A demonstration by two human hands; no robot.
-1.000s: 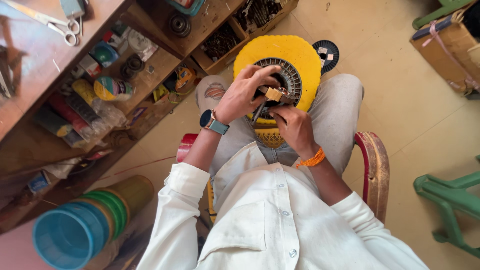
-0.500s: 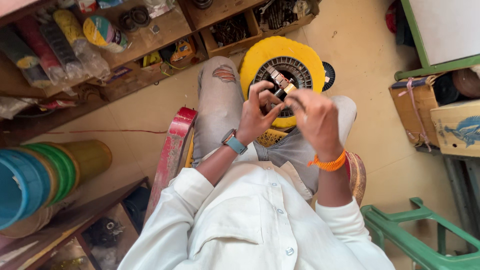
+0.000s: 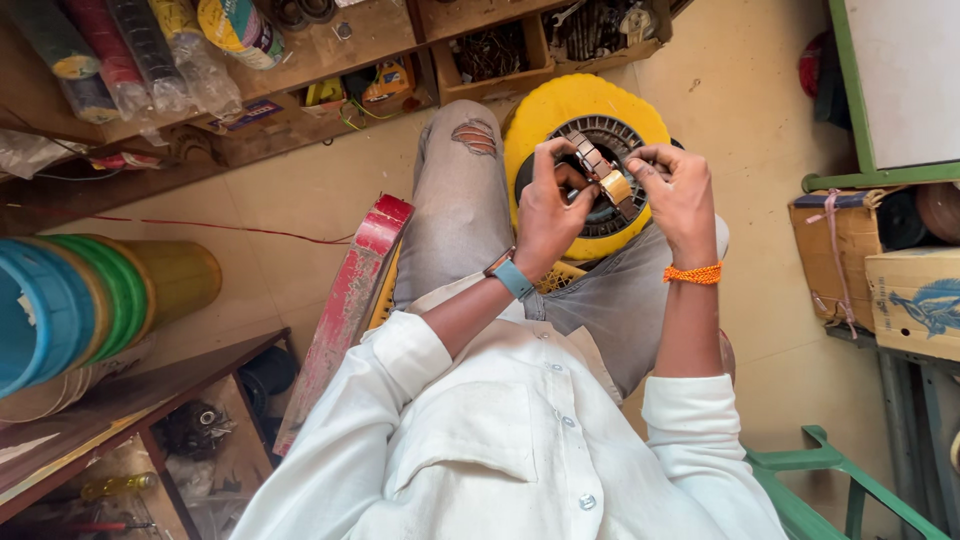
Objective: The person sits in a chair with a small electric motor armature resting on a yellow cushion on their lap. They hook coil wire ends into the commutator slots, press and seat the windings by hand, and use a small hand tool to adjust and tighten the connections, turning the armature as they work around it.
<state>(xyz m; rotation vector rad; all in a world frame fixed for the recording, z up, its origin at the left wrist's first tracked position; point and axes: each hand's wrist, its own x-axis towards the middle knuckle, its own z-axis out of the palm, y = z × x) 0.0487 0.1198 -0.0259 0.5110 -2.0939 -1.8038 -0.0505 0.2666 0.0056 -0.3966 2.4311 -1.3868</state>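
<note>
We're pinching the watch [image 3: 601, 172] at upper-center frame btwn both hands, left hand [image 3: 548, 212] closed on its strap, right hand [image 3: 680, 195] gripping the case end, so we're keeping it steady w/ fingertips over the yellow fan [image 3: 545, 130] on the lap.

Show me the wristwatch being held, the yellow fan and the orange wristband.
wristwatch [image 3: 603, 172], head view, on its strap.
yellow fan [image 3: 560, 118], head view, on its yellow rim.
orange wristband [image 3: 693, 273], head view, on the band's middle.
</note>
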